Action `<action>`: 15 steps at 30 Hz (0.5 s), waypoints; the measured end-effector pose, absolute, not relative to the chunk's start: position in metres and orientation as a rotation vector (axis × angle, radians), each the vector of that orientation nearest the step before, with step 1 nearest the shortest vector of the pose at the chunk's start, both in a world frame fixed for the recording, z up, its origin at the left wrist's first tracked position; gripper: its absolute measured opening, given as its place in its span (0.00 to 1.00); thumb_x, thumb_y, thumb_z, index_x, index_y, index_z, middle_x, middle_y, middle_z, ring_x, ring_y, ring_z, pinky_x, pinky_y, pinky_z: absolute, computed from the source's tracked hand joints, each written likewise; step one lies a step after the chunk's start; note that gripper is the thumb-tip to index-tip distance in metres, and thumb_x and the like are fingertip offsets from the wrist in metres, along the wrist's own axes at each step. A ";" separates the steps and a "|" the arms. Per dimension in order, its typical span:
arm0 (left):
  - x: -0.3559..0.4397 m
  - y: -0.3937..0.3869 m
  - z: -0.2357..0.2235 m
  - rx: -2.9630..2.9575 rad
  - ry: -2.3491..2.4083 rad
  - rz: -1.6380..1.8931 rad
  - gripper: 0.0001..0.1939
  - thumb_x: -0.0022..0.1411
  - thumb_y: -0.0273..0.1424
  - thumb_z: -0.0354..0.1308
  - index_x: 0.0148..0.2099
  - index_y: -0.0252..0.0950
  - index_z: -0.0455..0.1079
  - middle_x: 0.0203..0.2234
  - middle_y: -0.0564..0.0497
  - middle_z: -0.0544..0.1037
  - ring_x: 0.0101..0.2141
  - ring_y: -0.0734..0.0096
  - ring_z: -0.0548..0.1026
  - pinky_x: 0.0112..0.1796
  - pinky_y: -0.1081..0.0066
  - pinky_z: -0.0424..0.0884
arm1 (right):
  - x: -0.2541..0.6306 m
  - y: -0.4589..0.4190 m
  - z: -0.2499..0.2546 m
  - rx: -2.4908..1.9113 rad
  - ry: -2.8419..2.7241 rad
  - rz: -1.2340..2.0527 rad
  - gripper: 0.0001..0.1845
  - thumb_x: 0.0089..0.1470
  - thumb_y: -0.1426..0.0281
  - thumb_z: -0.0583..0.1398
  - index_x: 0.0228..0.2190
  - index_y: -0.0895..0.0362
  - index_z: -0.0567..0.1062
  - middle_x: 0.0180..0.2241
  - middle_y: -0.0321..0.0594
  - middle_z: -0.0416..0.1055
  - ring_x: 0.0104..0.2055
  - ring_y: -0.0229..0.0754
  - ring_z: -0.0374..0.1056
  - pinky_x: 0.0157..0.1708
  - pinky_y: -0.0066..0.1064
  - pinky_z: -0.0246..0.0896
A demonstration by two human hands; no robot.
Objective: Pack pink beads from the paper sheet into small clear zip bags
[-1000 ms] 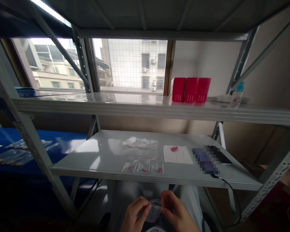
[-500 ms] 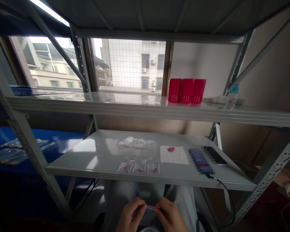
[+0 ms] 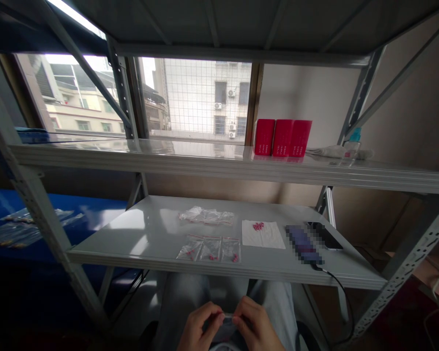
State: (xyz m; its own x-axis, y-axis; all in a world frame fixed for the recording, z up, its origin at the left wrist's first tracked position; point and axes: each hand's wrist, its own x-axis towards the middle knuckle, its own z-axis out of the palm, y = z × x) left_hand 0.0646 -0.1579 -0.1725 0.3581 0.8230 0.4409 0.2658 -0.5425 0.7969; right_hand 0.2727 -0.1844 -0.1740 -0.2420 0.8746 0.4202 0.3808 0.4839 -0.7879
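Over my lap, a clear plastic zip bag (image 3: 228, 320) is stretched between my two hands. My left hand (image 3: 200, 326) pinches one end of its upper edge between thumb and fingers. At the other end, my right hand (image 3: 256, 324) grips the same edge in a like pinch. The lower part of the bag is hard to make out. On the shelf in front lie three clear zip bags (image 3: 209, 249) in a row, each with small red pieces inside. Behind them is a loose stack of flat clear bags (image 3: 207, 216). More small red pieces (image 3: 258, 226) sit in a heap on a white tissue (image 3: 269, 239).
A blurred-out device (image 3: 303, 243) with a black cable and a dark phone (image 3: 325, 235) lie to the right on the grey shelf (image 3: 113, 239). Its front edge runs just above my knees. Three red boxes (image 3: 283, 138) and a blue-capped bottle (image 3: 354, 139) stand on the higher shelf.
My left thumb and fingers have shifted slightly along the bag's edge toward my right hand. Both hands keep their pinch on the bag. The things on the shelves stay put.
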 end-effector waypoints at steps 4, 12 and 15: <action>0.066 -0.160 -0.168 2.048 0.892 1.101 0.14 0.72 0.40 0.54 0.36 0.40 0.75 0.28 0.51 0.80 0.30 0.69 0.78 0.33 0.76 0.71 | 0.274 -0.187 -0.172 -1.055 -1.865 0.692 0.21 0.69 0.55 0.53 0.30 0.55 0.72 0.32 0.39 0.70 0.34 0.40 0.66 0.35 0.29 0.59; 0.069 -0.172 -0.155 2.105 0.954 1.036 0.18 0.72 0.40 0.54 0.30 0.40 0.73 0.23 0.51 0.77 0.26 0.69 0.76 0.28 0.74 0.67 | 0.263 -0.191 -0.172 -1.031 -1.885 0.657 0.25 0.68 0.53 0.54 0.25 0.55 0.69 0.27 0.37 0.69 0.32 0.40 0.66 0.32 0.30 0.56; 0.070 -0.180 -0.138 2.080 0.955 1.018 0.19 0.71 0.42 0.54 0.29 0.40 0.72 0.22 0.52 0.77 0.26 0.69 0.76 0.28 0.74 0.66 | 0.262 -0.194 -0.163 -1.065 -1.859 0.646 0.27 0.67 0.52 0.56 0.21 0.54 0.62 0.23 0.34 0.64 0.28 0.38 0.61 0.28 0.30 0.51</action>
State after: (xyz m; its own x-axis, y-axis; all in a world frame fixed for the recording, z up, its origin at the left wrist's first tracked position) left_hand 0.0702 -0.1801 -0.1381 0.4399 0.8128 0.3820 0.3292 -0.5416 0.7735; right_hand 0.2621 -0.1941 -0.1625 -0.2521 0.8667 0.4305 0.4129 0.4987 -0.7621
